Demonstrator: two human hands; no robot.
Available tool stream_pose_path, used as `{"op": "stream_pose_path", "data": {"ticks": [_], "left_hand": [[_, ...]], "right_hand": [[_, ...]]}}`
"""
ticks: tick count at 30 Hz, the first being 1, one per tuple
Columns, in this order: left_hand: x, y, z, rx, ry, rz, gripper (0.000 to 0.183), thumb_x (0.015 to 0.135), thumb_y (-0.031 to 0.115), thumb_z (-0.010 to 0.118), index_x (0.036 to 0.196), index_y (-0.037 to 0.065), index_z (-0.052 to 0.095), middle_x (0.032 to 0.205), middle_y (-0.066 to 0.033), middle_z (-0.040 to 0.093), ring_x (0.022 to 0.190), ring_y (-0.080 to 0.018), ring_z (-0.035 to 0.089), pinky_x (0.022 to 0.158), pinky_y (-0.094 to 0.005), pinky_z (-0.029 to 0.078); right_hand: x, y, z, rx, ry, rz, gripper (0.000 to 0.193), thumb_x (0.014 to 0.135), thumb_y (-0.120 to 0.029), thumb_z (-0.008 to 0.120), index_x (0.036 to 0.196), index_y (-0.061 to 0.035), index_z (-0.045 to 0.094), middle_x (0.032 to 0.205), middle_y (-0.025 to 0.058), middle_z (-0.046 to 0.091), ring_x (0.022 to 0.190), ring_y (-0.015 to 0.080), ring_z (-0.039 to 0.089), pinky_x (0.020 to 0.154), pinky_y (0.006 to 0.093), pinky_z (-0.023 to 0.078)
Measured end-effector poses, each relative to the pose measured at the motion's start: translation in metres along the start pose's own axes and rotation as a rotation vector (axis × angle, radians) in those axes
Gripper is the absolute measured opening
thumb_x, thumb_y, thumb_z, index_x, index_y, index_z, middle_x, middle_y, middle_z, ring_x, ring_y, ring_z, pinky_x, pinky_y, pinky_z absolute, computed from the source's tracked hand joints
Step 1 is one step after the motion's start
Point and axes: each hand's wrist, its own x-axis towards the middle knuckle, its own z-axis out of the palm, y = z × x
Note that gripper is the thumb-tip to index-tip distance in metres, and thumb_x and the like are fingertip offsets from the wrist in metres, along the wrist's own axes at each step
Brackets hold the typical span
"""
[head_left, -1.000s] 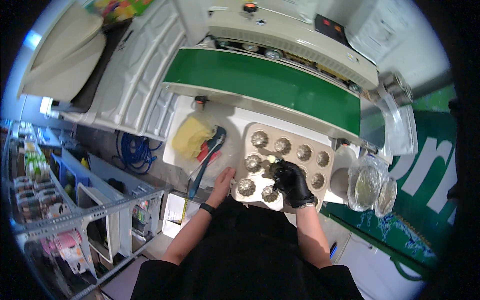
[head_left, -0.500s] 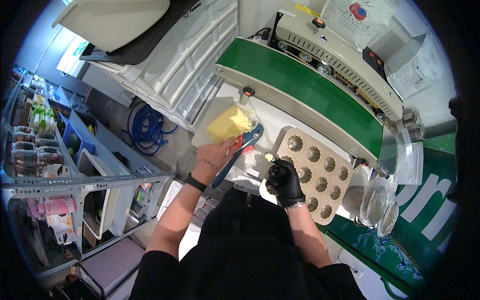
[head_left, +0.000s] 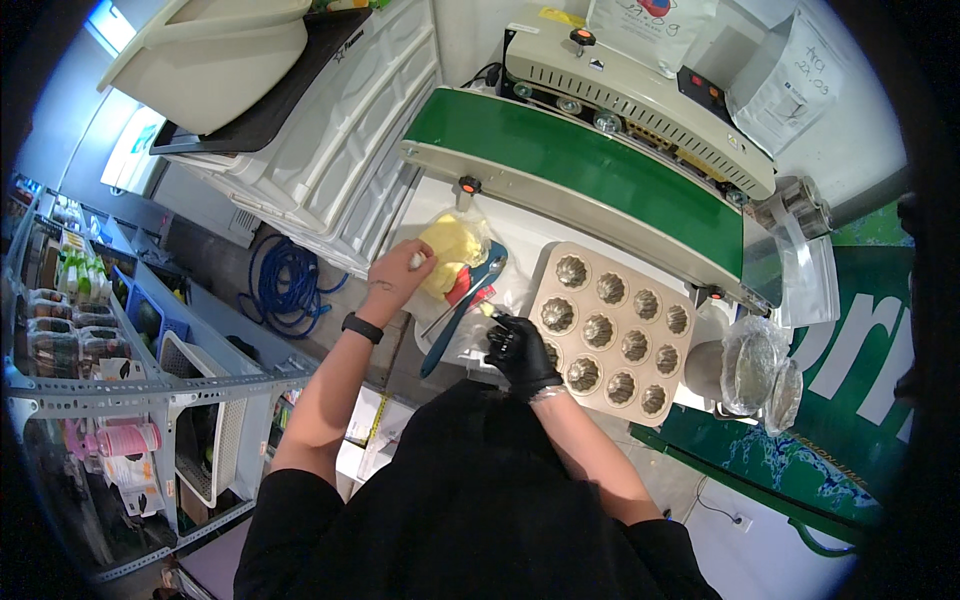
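Observation:
My bare left hand [head_left: 402,275], a dark band at its wrist, is at the left side of a yellow butter-like block [head_left: 452,240] in clear wrapping. Its fingers are pinched together, with a small whitish spot at their tips that I cannot make out. My right hand [head_left: 522,355], in a black glove, pinches a small pale yellow lump of butter [head_left: 487,310]. Between the hands lie a blue spatula [head_left: 450,335], a metal spoon [head_left: 496,265] and a red item [head_left: 458,286]. Beside the glove stands a beige muffin tin [head_left: 585,299] with fluted cups.
A sealing machine with a green belt [head_left: 570,165] runs along the back of the worktop. White drawers [head_left: 350,150] stand at the left. Plastic-wrapped metal containers [head_left: 750,365] are to the right. A blue hose [head_left: 285,285] lies coiled on the floor.
My left hand has come away from the red item and moved up and left beside the butter block. The gloved right hand has shifted left, off the tin, still pinching the lump.

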Motion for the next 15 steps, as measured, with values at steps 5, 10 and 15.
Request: {"op": "stream_pose_path", "data": {"ticks": [5,10,15], "left_hand": [[-0.006,-0.021,0.013,-0.487,0.007,-0.362,0.020,0.073,0.025,0.056,0.080,0.006,0.055,0.073,-0.0012,0.054,0.063,-0.0088,0.046,0.059,-0.0237,0.037],[-0.014,-0.020,0.014,-0.661,0.074,-0.392,0.020,0.072,0.022,0.058,0.078,0.004,0.054,0.074,0.0009,0.053,0.067,-0.0068,0.045,0.062,-0.0199,0.036],[-0.016,-0.023,0.018,-0.649,0.092,-0.328,0.018,0.073,0.021,0.057,0.079,0.004,0.054,0.074,0.0021,0.053,0.066,-0.0052,0.043,0.058,-0.0186,0.035]], "right_hand": [[0.037,0.017,0.026,-0.380,0.056,-0.066,0.035,0.077,-0.022,0.044,0.110,-0.0103,0.043,0.068,0.0033,0.050,0.055,0.0107,0.047,0.050,0.0262,0.043],[0.087,0.039,0.012,-0.935,0.116,-0.318,0.052,0.075,-0.011,0.039,0.126,-0.0110,0.026,0.072,0.0079,0.048,0.057,0.0140,0.044,0.051,0.0274,0.039],[0.093,0.043,0.014,-1.181,0.042,-0.568,0.061,0.072,-0.004,0.039,0.129,-0.0112,0.018,0.082,0.0143,0.046,0.061,0.0189,0.046,0.054,0.0297,0.039]]}}
